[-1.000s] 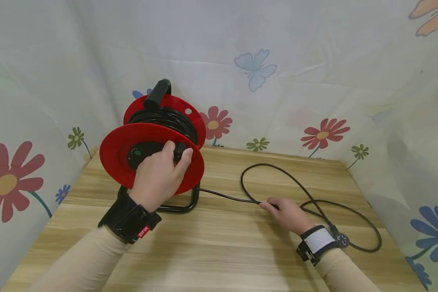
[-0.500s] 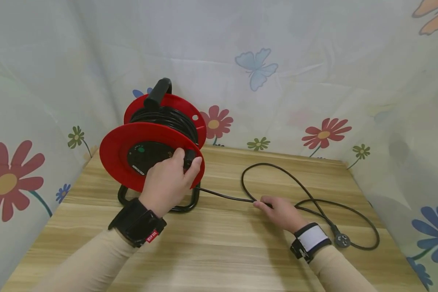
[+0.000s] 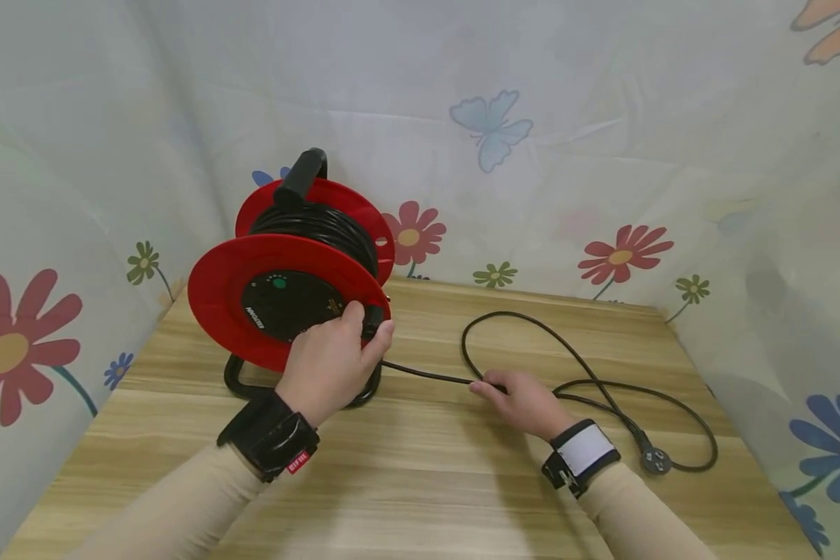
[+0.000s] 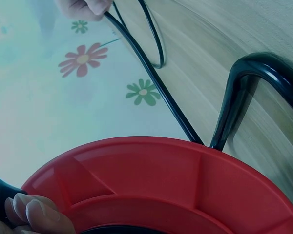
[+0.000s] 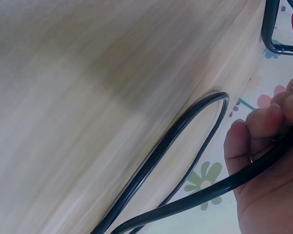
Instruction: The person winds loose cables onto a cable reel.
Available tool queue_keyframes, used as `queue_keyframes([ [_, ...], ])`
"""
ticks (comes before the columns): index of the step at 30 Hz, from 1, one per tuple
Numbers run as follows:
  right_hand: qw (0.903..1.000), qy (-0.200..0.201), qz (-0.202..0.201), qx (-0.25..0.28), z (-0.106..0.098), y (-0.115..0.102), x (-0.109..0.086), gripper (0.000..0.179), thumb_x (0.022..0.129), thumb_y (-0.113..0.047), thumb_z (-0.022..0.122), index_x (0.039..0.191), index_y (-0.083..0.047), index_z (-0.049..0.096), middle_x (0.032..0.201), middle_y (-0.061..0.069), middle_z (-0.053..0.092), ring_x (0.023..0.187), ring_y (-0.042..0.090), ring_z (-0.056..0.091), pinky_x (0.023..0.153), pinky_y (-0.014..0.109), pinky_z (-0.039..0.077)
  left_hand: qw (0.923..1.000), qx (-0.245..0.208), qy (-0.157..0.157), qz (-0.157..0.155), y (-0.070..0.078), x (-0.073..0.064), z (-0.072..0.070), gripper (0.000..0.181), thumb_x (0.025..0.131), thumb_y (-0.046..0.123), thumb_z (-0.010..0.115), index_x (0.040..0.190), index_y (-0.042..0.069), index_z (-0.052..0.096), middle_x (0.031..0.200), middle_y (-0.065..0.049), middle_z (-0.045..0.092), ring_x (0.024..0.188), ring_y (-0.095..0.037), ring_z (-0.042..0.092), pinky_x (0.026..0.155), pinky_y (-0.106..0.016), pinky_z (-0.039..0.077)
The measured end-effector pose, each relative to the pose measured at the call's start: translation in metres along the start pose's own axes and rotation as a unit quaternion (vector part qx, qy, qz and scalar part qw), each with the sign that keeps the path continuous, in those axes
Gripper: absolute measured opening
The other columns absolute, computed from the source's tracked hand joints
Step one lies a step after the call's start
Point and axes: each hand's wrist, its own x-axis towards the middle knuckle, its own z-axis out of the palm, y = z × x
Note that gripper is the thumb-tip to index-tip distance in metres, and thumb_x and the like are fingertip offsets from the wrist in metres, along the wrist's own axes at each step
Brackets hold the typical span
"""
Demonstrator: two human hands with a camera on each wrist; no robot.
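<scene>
Backdrop (image 3: 574,163): pale hanging sheet printed with flowers and a butterfly, rising on three sides of a wood-grain tabletop (image 3: 420,490).

Cable reel (image 3: 290,260): red, upright on its black tubular stand (image 3: 232,379), left side of the tabletop toward the back, carrying handle uppermost. Compared with a second ago, it is turned further clockwise as seen from its front face: the green dot on the centre disc and the hole in the rear flange have both shifted round.

Black cable (image 3: 427,375): coiled thickly on the drum; one length leaves low on the right and runs to the right hand, with loose loops beyond.

Left hand (image 3: 332,362): thumb and fingers clasp the crank knob, now lower on the face than before.

Right hand (image 3: 521,403): fingers curled round the cable, clear of the tabletop; nearer the reel than a second ago.

Plug (image 3: 656,461): lying at the right, almost unmoved; the outer loop beside it is slightly smaller.

Crank knob (image 3: 373,320): black, near the flange's right edge.

Judgement: crank and guiding hand advance together, consistent with cable being taken onto the drum; much slack remains out.
</scene>
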Motion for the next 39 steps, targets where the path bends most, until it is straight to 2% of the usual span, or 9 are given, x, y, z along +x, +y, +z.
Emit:
queue_keyframes([
  [3, 0.9998, -0.008, 0.018, 0.008, -0.005, 0.005, -0.003, 0.045, 0.095, -0.05, 0.048, 0.063, -0.019, 0.044, 0.057, -0.007, 0.03, 0.048, 0.007, 0.03, 0.047, 0.025, 0.028, 1.0, 0.0, -0.002, -0.001, 0.0, 0.0, -0.001, 0.038, 0.094, 0.043, 0.05, 0.081, 0.008, 0.048, 0.048, -0.001, 0.046, 0.038, -0.013, 0.042, 0.037, -0.026, 0.036],
  [6, 0.9982, -0.014, 0.053, 0.025, -0.015, 0.015, -0.01, 0.048, 0.094, -0.055, 0.045, 0.064, -0.018, 0.043, 0.057, -0.006, 0.03, 0.047, 0.009, 0.029, 0.046, 0.026, 0.027, 0.9999, -0.002, -0.01, -0.009, 0.0, 0.0, -0.002, 0.038, 0.094, 0.044, 0.05, 0.082, 0.008, 0.048, 0.049, -0.001, 0.047, 0.039, -0.014, 0.043, 0.038, -0.027, 0.037],
  [13, 0.9935, 0.02, 0.106, 0.034, -0.049, 0.041, -0.033, 0.055, 0.091, -0.061, 0.045, 0.062, -0.015, 0.041, 0.055, -0.004, 0.027, 0.046, 0.012, 0.025, 0.045, 0.028, 0.026, 0.9995, -0.004, -0.021, -0.023, -0.002, -0.002, -0.003, 0.038, 0.095, 0.045, 0.049, 0.082, 0.008, 0.048, 0.05, -0.002, 0.048, 0.04, -0.015, 0.044, 0.039, -0.028, 0.038],
  [18, 0.9898, 0.032, 0.138, 0.012, -0.067, 0.059, -0.053, 0.059, 0.088, -0.065, 0.046, 0.059, -0.014, 0.041, 0.054, -0.003, 0.029, 0.047, 0.013, 0.028, 0.045, 0.028, 0.027, 0.9993, -0.004, -0.029, -0.022, -0.002, -0.002, -0.001, 0.039, 0.095, 0.045, 0.048, 0.082, 0.009, 0.047, 0.051, -0.002, 0.049, 0.041, -0.015, 0.044, 0.039, -0.028, 0.039],
  [24, 0.9855, 0.056, 0.156, -0.039, -0.084, 0.092, -0.082, 0.057, 0.088, -0.064, 0.048, 0.059, -0.015, 0.045, 0.054, -0.004, 0.036, 0.047, 0.013, 0.034, 0.044, 0.028, 0.029, 0.9991, -0.006, -0.036, -0.021, 0.001, -0.001, -0.001, 0.04, 0.096, 0.046, 0.046, 0.083, 0.009, 0.047, 0.051, -0.003, 0.049, 0.042, -0.016, 0.045, 0.04, -0.028, 0.039],
  [27, 0.9821, 0.053, 0.171, -0.058, -0.095, 0.109, -0.097, 0.057, 0.087, -0.065, 0.049, 0.064, -0.013, 0.054, 0.056, 0.0, 0.044, 0.049, 0.015, 0.04, 0.046, 0.03, 0.033, 0.999, -0.009, -0.036, -0.024, 0.003, -0.001, -0.001, 0.04, 0.096, 0.046, 0.046, 0.082, 0.009, 0.048, 0.051, -0.003, 0.049, 0.042, -0.016, 0.045, 0.04, -0.028, 0.039],
  [31, 0.974, 0.053, 0.201, -0.09, -0.113, 0.129, -0.12, 0.063, 0.088, -0.064, 0.049, 0.086, -0.004, 0.069, 0.072, 0.009, 0.062, 0.059, 0.018, 0.048, 0.051, 0.032, 0.038, 0.9991, -0.009, -0.034, -0.024, 0.004, -0.001, 0.0, 0.04, 0.096, 0.046, 0.046, 0.081, 0.009, 0.047, 0.051, -0.003, 0.049, 0.042, -0.016, 0.045, 0.04, -0.028, 0.039],
  [34, 0.9709, 0.049, 0.214, -0.095, -0.123, 0.137, -0.133, 0.061, 0.09, -0.061, 0.048, 0.086, -0.002, 0.066, 0.072, 0.009, 0.059, 0.058, 0.018, 0.045, 0.05, 0.032, 0.036, 0.9989, -0.01, -0.038, -0.026, 0.006, -0.001, 0.001, 0.04, 0.096, 0.047, 0.046, 0.081, 0.009, 0.047, 0.052, -0.003, 0.049, 0.042, -0.016, 0.045, 0.041, -0.029, 0.039],
  [39, 0.9719, 0.047, 0.215, -0.083, -0.128, 0.139, -0.138, 0.056, 0.091, -0.06, 0.045, 0.068, -0.009, 0.046, 0.06, 0.002, 0.038, 0.051, 0.016, 0.035, 0.046, 0.031, 0.028, 0.9979, -0.016, -0.05, -0.038, 0.007, -0.001, 0.002, 0.039, 0.095, 0.047, 0.047, 0.084, 0.01, 0.047, 0.053, -0.003, 0.05, 0.044, -0.017, 0.047, 0.042, -0.029, 0.04],
])
